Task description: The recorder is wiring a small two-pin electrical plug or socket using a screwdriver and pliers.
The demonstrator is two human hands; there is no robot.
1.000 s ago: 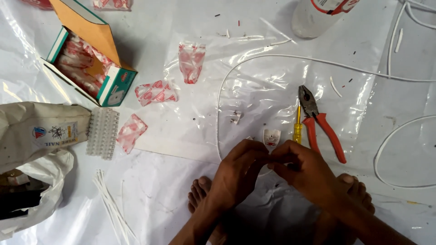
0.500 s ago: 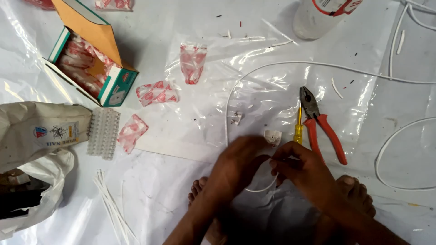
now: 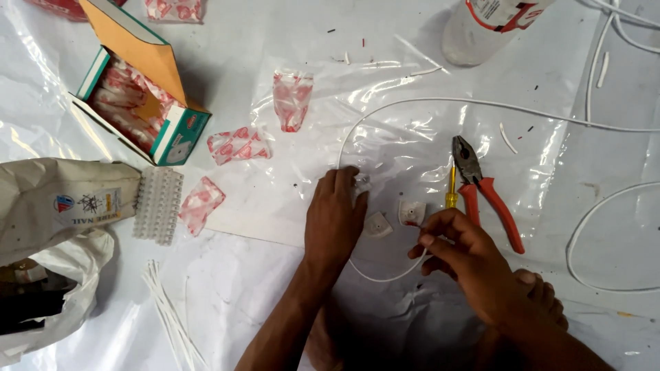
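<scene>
Left hand [image 3: 335,218]: palm down, fingers extended forward and lying flat, forearm running back toward lower centre of view. Right hand [image 3: 467,264]: lower right, knuckles up, fingers curled, thumb and forefinger pinched together at their tips. Hands apart, not touching. Bare toes [image 3: 543,295] visible just behind right hand.

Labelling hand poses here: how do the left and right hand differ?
The left hand lies palm down, fingers stretched forward onto a small clear piece; the right hand is curled, fingers pinching the white wire. The left sits farther from the pliers, the right just beside them. Both are bare, over the plastic sheet.
</scene>
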